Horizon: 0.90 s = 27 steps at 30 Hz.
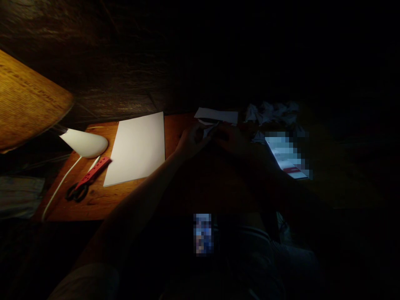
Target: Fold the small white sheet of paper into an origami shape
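Note:
Over the far middle of the wooden desk, both of my hands are close together around a small piece of paper [208, 131]. My left hand [191, 141] is closed, thumb and fingers pinching the paper from the left. On the other side, my right hand [230, 138] lies in deep shadow, its fingers bent against the same paper. Just behind them is a white paper strip [217, 114], partly covered by the fingers. To the right, several folded or crumpled white paper pieces [271, 113] lie in dim light.
A stack of white sheets [137, 150] lies left of my arms. Farther left are black-handled scissors [76, 193], a red perforated strip [95, 170], and a lamp with white base [86, 143] and yellow shade [28, 100]. A lit, blurred screen [286, 156] glows at right.

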Available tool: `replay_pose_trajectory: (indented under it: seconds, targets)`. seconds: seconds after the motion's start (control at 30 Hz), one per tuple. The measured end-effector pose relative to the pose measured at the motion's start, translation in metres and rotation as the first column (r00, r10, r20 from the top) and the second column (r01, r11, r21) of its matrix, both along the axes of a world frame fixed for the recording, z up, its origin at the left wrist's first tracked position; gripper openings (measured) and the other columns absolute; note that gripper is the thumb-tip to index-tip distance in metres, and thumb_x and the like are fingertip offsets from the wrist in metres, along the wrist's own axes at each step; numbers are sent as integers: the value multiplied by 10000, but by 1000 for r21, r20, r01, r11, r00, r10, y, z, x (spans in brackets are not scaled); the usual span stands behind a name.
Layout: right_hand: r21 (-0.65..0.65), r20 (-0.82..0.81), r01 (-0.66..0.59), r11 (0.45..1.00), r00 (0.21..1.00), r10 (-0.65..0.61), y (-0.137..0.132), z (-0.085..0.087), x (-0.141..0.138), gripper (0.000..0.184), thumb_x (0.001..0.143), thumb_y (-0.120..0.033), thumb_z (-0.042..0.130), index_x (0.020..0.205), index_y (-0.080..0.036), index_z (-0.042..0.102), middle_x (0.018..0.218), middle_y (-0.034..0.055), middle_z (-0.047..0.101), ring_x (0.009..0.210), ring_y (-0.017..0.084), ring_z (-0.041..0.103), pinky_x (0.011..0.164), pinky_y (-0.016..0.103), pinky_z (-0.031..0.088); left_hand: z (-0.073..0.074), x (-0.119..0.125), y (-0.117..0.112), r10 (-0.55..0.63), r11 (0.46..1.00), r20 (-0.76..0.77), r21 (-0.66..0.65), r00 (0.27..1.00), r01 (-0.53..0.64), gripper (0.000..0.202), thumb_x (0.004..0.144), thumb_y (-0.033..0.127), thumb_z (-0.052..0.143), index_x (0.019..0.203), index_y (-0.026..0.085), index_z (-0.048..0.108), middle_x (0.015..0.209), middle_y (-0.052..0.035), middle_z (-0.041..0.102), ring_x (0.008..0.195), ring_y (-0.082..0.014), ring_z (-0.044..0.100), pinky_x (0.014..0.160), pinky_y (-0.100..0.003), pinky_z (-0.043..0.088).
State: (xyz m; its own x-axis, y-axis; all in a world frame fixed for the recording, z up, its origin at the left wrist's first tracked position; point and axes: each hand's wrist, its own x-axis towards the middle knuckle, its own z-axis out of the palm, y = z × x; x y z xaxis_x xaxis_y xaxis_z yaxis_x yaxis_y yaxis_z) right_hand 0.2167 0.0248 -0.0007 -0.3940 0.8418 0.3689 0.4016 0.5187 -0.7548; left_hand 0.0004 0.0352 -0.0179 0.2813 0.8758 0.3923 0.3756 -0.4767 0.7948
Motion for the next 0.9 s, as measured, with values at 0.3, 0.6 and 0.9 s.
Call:
replay_pose_trajectory:
  seconds: [0.3, 0.6, 0.9]
  targets:
    - [-13, -40, 229, 973, 973, -229, 3, 0, 0, 174, 814, -344, 723, 919, -226, 650, 932, 70, 759, 851, 239, 662, 794, 372, 509, -12, -4, 12, 98, 995, 93, -17, 991, -97, 239, 780, 239, 765, 1009, 202, 703, 911, -32, 779, 830, -196, 711, 739, -312, 543]
    - [7, 106, 344, 939, 933, -343, 4, -4, 0, 80, 841, -287, 713, 883, -219, 710, 936, 89, 792, 857, 263, 686, 789, 389, 507, -16, -3, 15, 173, 984, 19, -36, 985, -173, 185, 754, 277, 860, 888, 210, 751, 781, -24, 755, 722, -186, 666, 702, -337, 531]
    - [83, 219, 427, 900, 874, -434, 4, -15, -10, 86, 854, -312, 759, 905, -242, 767, 984, 109, 808, 923, 311, 719, 845, 453, 585, -17, -6, 15, 158, 986, -58, -48, 986, -161, 149, 708, 216, 875, 808, 223, 765, 821, -34, 751, 768, -212, 658, 728, -364, 527]
